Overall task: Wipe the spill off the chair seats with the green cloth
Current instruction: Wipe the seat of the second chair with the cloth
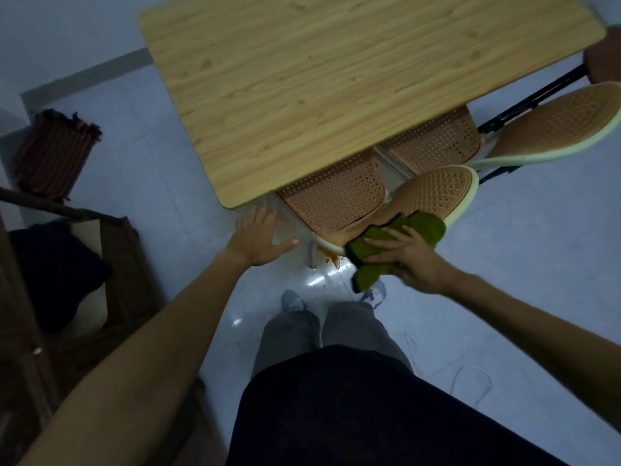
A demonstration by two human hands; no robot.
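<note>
Two cane-weave chairs are tucked under a wooden table. The near chair's seat point(336, 200) shows beneath the table edge, and its curved backrest point(437, 191) rises to the right. My right hand point(408, 255) presses the green cloth point(376, 247) against the chair's near rim, where seat and backrest meet. An orange spill point(331, 257) drips from that rim onto the floor. My left hand point(257, 235) hovers open with fingers spread, just left of the seat near the table corner. The second chair's seat point(437, 142) lies farther right.
The wooden table point(336, 79) covers most of both seats. The second chair's backrest point(557, 126) juts out at the right. A striped cloth point(53, 153) and dark furniture point(67, 280) stand at the left. My legs and feet point(295, 304) are close to the chair on a glossy tiled floor.
</note>
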